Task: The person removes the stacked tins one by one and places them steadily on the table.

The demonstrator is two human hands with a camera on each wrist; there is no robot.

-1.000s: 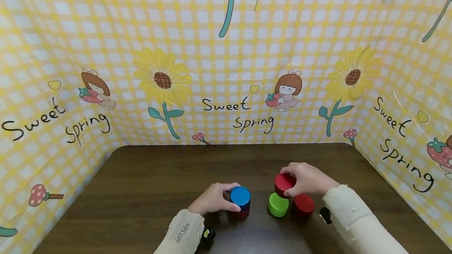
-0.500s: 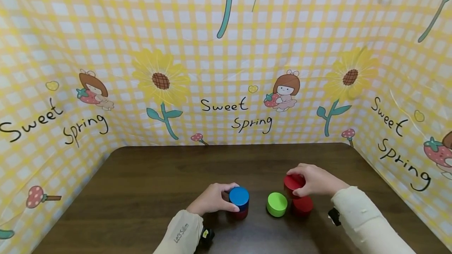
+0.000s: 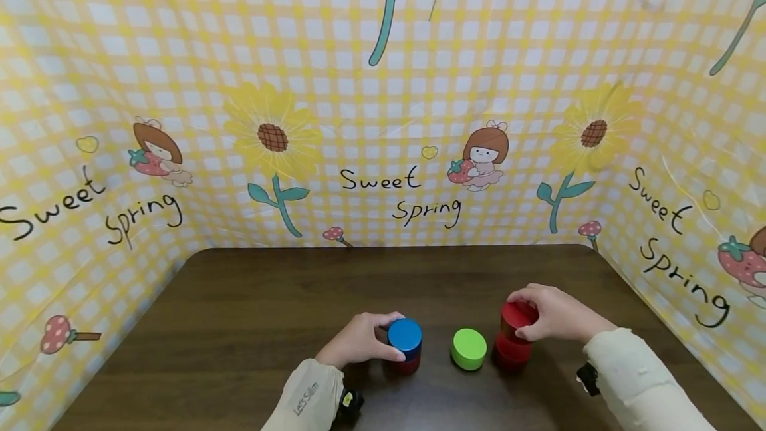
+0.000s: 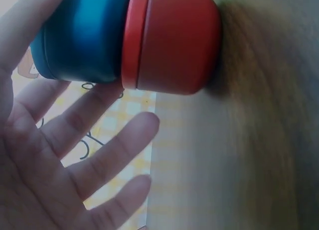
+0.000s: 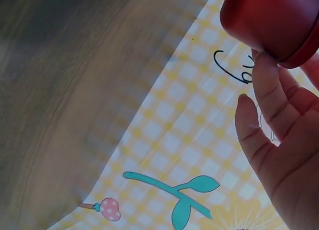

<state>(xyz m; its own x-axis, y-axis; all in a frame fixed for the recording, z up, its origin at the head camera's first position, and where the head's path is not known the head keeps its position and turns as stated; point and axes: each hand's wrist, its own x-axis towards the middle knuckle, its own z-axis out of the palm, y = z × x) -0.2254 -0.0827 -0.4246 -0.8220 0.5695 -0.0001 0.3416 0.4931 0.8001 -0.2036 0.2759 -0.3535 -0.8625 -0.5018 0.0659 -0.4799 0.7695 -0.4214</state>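
My left hand (image 3: 354, 341) grips a blue round tin (image 3: 405, 335) between thumb and fingers. That tin sits on a red tin (image 4: 174, 43), which stands on the table. In the left wrist view the lower fingers are spread clear of both tins. On the right, my right hand (image 3: 559, 314) pinches another red tin (image 3: 517, 318) by its sides. It is raised off the table and overlaps a further red tin (image 3: 511, 354) standing below it. In the right wrist view the held red tin (image 5: 269, 23) shows its smooth underside edge and lidded rim.
A lime green tin (image 3: 469, 350) stands on the table between the blue-and-red stack and the right red tin. The dark wooden table (image 3: 287, 285) meets a yellow checked cloth (image 3: 383, 118) at its back and sides.
My right hand has carried the held red tin to the right, from above the green tin to over the standing red one. My left hand has stayed on the blue tin.
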